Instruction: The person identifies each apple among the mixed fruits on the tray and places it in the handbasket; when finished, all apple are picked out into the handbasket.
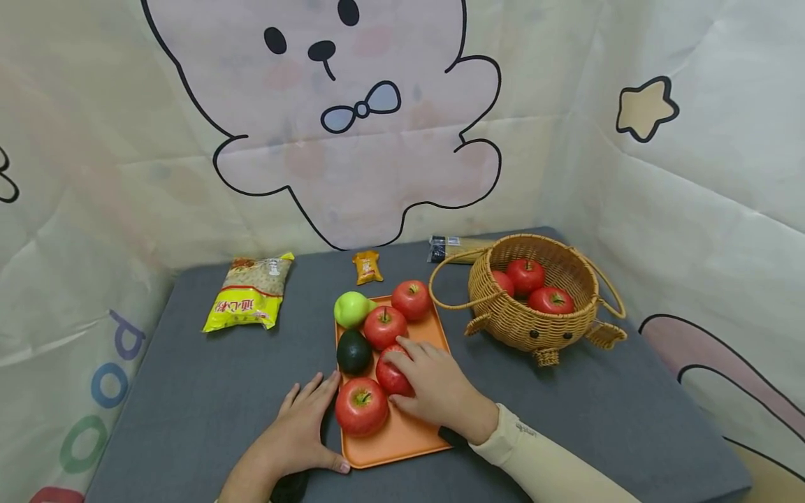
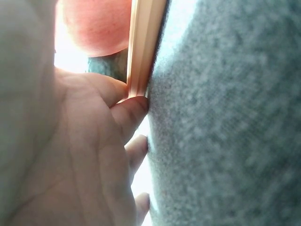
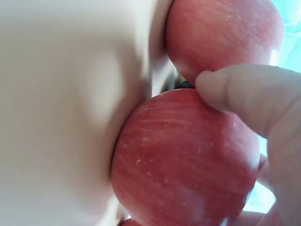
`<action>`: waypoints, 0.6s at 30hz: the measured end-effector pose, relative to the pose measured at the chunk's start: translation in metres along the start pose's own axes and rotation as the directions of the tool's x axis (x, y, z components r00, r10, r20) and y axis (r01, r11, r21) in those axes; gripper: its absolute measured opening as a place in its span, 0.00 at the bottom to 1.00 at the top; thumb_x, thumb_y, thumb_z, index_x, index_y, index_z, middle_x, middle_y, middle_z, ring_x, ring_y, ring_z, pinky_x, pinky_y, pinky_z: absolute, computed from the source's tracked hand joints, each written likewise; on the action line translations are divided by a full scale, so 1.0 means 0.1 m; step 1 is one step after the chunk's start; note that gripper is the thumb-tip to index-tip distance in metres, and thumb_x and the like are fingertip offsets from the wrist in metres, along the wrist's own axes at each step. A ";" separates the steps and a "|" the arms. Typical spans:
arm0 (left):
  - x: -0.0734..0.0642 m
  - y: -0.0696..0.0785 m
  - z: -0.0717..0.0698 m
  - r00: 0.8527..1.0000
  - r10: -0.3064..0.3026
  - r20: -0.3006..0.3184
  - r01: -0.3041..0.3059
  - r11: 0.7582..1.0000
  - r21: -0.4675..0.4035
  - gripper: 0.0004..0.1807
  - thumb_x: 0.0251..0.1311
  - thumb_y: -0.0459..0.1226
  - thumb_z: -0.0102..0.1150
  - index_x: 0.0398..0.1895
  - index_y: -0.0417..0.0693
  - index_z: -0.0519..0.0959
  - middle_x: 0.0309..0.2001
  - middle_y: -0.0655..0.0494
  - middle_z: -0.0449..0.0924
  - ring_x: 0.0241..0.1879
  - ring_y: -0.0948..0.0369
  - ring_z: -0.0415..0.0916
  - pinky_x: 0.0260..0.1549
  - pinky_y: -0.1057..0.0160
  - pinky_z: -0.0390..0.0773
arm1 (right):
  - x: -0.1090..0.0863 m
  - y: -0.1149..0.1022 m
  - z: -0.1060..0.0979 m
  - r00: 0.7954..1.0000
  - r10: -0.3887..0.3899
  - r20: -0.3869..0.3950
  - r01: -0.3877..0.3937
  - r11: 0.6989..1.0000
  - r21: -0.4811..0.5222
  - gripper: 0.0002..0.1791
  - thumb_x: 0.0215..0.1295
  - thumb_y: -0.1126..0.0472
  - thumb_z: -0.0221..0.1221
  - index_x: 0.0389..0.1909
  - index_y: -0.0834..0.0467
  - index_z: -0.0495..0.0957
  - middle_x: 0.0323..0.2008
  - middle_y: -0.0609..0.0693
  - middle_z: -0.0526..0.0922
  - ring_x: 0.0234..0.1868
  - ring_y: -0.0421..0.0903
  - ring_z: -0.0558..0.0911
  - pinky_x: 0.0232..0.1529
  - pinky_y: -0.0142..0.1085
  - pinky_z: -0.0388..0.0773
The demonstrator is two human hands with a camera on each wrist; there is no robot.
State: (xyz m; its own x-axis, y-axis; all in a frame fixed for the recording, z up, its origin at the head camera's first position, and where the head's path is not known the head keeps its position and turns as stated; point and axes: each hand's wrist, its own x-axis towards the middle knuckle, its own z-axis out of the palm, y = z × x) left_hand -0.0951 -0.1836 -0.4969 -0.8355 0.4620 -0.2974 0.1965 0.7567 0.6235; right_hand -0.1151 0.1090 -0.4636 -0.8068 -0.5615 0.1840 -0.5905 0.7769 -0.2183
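An orange tray (image 1: 415,441) bears several red apples, a dark green avocado (image 1: 354,351) and a light green pear (image 1: 351,310). My right hand (image 1: 440,384) reaches over the tray and grips a red apple (image 1: 390,374), thumb on its near side and fingers over its far side. In the right wrist view this gripped apple (image 3: 186,160) lies between thumb and fingers, close to another apple (image 3: 223,37). At the tray's left edge my left hand (image 1: 295,429) is spread, fingertips and thumb touching the rim. Nearest it is the front apple (image 1: 361,407).
Right of the tray stands a wicker basket (image 1: 503,328) with an animal face, holding red apples (image 1: 551,300). Behind it lies a pack of noodles (image 1: 462,248). A yellow snack bag (image 1: 251,293) is at the back left, a small orange packet (image 1: 367,267) behind the tray.
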 end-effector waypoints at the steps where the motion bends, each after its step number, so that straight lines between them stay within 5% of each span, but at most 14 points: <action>1: 0.00 0.00 0.00 1.000 0.001 -0.001 -0.001 1.000 -0.002 0.82 0.25 0.68 0.87 0.87 0.46 0.55 0.83 0.50 0.57 0.83 0.40 0.44 0.74 0.26 0.34 | 0.01 0.00 -0.01 1.000 -0.008 -0.005 0.008 1.000 0.002 0.34 0.59 0.43 0.76 0.65 0.44 0.77 0.66 0.55 0.78 0.57 0.54 0.81 0.56 0.50 0.82; 9: -0.03 -0.02 0.05 1.000 0.018 0.009 -0.018 1.000 -0.022 0.82 0.27 0.68 0.87 0.87 0.45 0.55 0.84 0.50 0.56 0.83 0.40 0.44 0.73 0.26 0.34 | -0.11 -0.02 -0.42 0.992 -0.073 -0.106 0.082 0.993 0.090 0.35 0.50 0.42 0.74 0.61 0.46 0.80 0.59 0.46 0.81 0.51 0.45 0.81 0.49 0.43 0.83; 14: -0.05 -0.03 0.03 1.000 0.022 -0.010 -0.022 1.000 -0.019 0.83 0.25 0.68 0.88 0.86 0.45 0.56 0.83 0.50 0.57 0.83 0.40 0.45 0.74 0.28 0.34 | -0.16 0.17 -1.06 0.964 -0.085 -0.253 0.102 0.993 0.052 0.39 0.47 0.43 0.73 0.63 0.50 0.79 0.61 0.49 0.82 0.57 0.49 0.82 0.52 0.50 0.84; 18: -0.02 -0.04 0.01 0.999 0.035 -0.021 -0.035 0.999 -0.009 0.83 0.25 0.68 0.87 0.86 0.45 0.56 0.83 0.50 0.57 0.83 0.40 0.45 0.74 0.28 0.35 | -0.13 0.61 -1.65 0.963 0.044 -0.264 -0.041 0.999 0.019 0.41 0.49 0.47 0.74 0.66 0.55 0.76 0.61 0.53 0.81 0.55 0.53 0.82 0.50 0.55 0.84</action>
State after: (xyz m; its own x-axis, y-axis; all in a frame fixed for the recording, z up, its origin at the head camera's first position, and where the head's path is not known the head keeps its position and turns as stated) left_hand -0.0940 -0.1870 -0.4993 -0.8384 0.4788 -0.2604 0.2215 0.7359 0.6398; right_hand -0.1375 0.2110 -0.3211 -0.7980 -0.4312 0.4209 -0.5574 0.7937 -0.2435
